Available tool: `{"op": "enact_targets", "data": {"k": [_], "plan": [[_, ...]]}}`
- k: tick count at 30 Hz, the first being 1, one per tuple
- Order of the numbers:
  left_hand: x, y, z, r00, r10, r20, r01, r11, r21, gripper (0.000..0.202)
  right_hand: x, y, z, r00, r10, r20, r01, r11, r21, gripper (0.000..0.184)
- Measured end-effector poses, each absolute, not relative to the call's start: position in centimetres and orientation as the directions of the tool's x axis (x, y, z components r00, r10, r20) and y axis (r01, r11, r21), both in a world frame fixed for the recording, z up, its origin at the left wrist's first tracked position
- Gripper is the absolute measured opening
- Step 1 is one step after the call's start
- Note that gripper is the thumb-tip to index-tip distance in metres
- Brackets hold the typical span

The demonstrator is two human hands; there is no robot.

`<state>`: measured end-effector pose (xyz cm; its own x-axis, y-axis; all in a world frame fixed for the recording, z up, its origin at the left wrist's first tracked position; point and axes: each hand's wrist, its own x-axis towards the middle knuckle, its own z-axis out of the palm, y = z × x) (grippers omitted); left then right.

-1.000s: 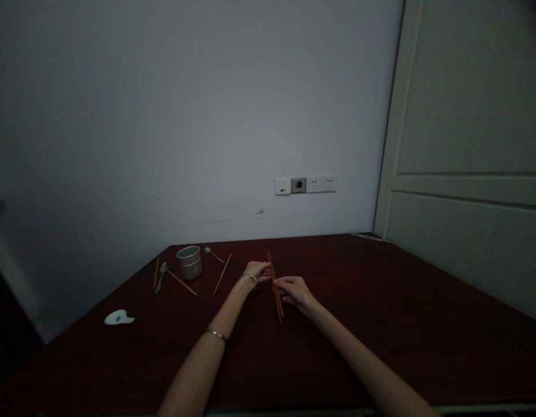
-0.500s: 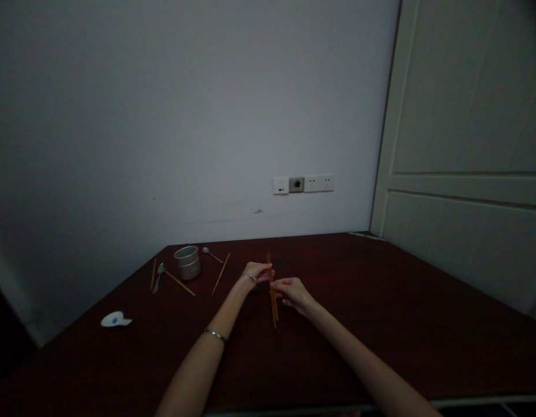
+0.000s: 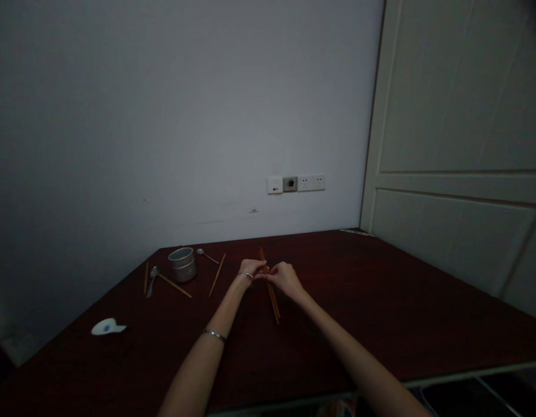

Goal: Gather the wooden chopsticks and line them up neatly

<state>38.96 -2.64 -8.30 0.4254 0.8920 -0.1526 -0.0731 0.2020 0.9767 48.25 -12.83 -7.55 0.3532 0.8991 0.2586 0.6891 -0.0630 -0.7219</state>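
Observation:
My left hand [image 3: 250, 269] and my right hand [image 3: 284, 277] meet over the middle of a dark red table [image 3: 380, 301]. Both are closed around a bundle of brown chopsticks [image 3: 273, 301], which slants from behind my left hand down toward me. The left hand pinches the upper part and the right hand grips just below it. A thin bracelet sits on my left wrist and another band lies further up that forearm.
To the left lie a small metal cup [image 3: 182, 264], two metal spoons [image 3: 151, 280], several loose chopsticks [image 3: 217, 274] and a white ceramic spoon [image 3: 106, 327]. A grey wall with sockets [image 3: 296, 183] stands behind; a white door [image 3: 459, 162] is on the right.
My right hand has slid up the chopsticks until it touches my left hand. The view has shifted a little to the right and down.

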Motion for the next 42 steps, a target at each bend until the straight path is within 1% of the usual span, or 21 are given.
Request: {"op": "enact_targets", "data": {"k": [2,3,5,10,15,22,25,28,32,34,38,42], "plan": [[38.9,-2.7,-8.3,0.419,0.895,-0.152,-0.051,0.190,0.980,0.010,47.8,-12.6,-7.5,0.346,0.885,0.311,0.789,-0.095,-0.607,0.027],[38.8,-2.7,-8.3,0.416,0.896,-0.155,-0.046,0.191,0.981,0.011,47.6,-12.6,-7.4,0.346,0.884,0.314,0.813,-0.116,-0.571,0.028],[38.7,-2.8,-8.2,0.419,0.895,-0.156,-0.049,0.194,0.980,0.011,47.3,-12.4,-7.3,0.361,0.884,0.297,0.827,-0.156,-0.540,0.030],[38.6,-3.0,-7.9,0.427,0.893,-0.145,-0.074,0.195,0.978,0.010,47.0,-12.4,-7.1,0.423,0.871,0.250,0.795,-0.224,-0.564,0.036],[38.6,-3.0,-8.0,0.416,0.894,-0.169,-0.011,0.191,0.981,0.011,46.7,-12.4,-7.1,0.431,0.873,0.227,0.781,-0.236,-0.578,0.043],[38.7,-2.6,-8.8,0.403,0.894,-0.197,0.127,0.158,0.979,0.014,46.5,-11.9,-7.8,0.443,0.876,0.189,0.783,-0.276,-0.558,0.038],[38.5,-2.1,-9.1,0.397,0.894,-0.208,0.203,0.136,0.970,0.020,46.5,-11.8,-8.3,0.448,0.876,0.179,0.799,-0.302,-0.519,0.033],[38.2,-1.4,-9.1,0.368,0.910,-0.190,0.263,0.094,0.960,0.023,46.5,-11.9,-8.8,0.442,0.880,0.174,0.817,-0.315,-0.483,0.033],[38.1,-0.8,-9.2,0.345,0.926,-0.156,0.281,0.057,0.958,0.021,46.3,-12.1,-8.9,0.439,0.886,0.149,0.828,-0.336,-0.449,0.035],[38.1,-0.8,-9.2,0.344,0.926,-0.155,0.284,0.055,0.957,0.019,46.1,-12.1,-8.8,0.433,0.890,0.143,0.837,-0.338,-0.429,0.033],[38.2,-1.3,-9.0,0.344,0.924,-0.168,0.295,0.063,0.953,0.017,45.7,-12.1,-8.7,0.402,0.899,0.176,0.868,-0.313,-0.385,0.028],[38.1,-1.8,-8.5,0.344,0.922,-0.178,0.306,0.070,0.950,0.017,45.4,-12.3,-8.6,0.398,0.900,0.177,0.872,-0.312,-0.377,0.025]]}}
